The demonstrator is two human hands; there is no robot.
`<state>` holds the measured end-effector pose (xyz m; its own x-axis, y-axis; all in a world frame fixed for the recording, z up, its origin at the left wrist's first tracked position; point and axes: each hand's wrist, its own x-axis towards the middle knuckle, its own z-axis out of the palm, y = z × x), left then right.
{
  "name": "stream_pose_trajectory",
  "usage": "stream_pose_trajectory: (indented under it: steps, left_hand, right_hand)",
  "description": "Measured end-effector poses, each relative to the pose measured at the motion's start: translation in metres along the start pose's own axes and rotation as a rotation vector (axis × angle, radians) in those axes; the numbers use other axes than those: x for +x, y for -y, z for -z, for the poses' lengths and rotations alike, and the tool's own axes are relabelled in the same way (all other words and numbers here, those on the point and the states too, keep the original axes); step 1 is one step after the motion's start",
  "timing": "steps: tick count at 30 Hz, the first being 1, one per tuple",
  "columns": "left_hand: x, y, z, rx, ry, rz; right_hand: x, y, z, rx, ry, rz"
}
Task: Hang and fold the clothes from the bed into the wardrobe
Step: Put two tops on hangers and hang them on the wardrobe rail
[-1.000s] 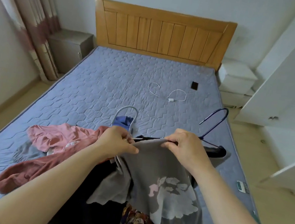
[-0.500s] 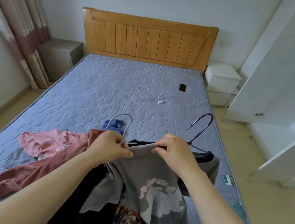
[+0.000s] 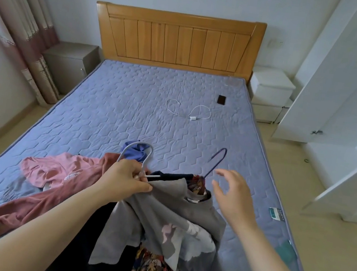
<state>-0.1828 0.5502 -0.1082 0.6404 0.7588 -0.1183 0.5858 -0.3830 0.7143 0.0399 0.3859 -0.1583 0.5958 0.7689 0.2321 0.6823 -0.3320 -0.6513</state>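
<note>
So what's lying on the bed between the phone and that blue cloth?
A white charging cable, loose on the mattress; the head view shows it.

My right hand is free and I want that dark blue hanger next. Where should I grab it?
Probably the straight neck just below the hook of the dark blue hanger, reached from the right and above by the right hand. Hook and neck stand clear of the pile; its shoulders are hidden among the grey T-shirt and other clothes.

Open room spans the blue quilted mattress (image 3: 112,112) mid-frame, barred by a white charging cable (image 3: 199,109), a black phone (image 3: 221,99) upper right, heaped clothes (image 3: 174,206) lower centre.
</note>
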Motion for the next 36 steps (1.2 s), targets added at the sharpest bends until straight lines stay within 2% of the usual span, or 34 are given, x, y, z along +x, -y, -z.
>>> stream_pose_trajectory:
  steps: [2, 5, 12, 15, 20, 26, 31, 36]
  left_hand:
    - [-0.002, 0.001, 0.001, -0.004, 0.014, 0.011]
    - [-0.006, 0.000, 0.002, -0.034, 0.037, 0.026]
    - [-0.014, -0.001, 0.010, -0.040, 0.049, 0.031]
    - [-0.018, 0.001, 0.013, -0.044, 0.060, 0.044]
    - [-0.022, 0.008, 0.015, -0.020, 0.056, 0.062]
    - [-0.023, 0.015, 0.012, 0.031, 0.043, 0.045]
    - [-0.025, 0.013, 0.011, 0.038, -0.050, 0.010]
    - [-0.026, 0.012, 0.012, -0.013, -0.070, 0.010]
  right_hand:
    - [0.002, -0.019, -0.004, 0.032, 0.041, -0.137]
    - [0.005, -0.038, -0.020, 0.047, 0.204, -0.260]
    - [0.004, -0.057, -0.053, 0.040, 0.445, -0.337]
    - [0.000, -0.061, -0.058, 0.051, 0.515, -0.300]
    - [-0.005, -0.062, -0.053, 0.123, 0.415, -0.190]
    - [-0.007, -0.065, -0.027, 0.151, 0.247, -0.207]
    - [-0.006, -0.061, 0.009, 0.100, 0.090, -0.218]
    - [-0.013, -0.048, 0.045, 0.003, -0.026, -0.213]
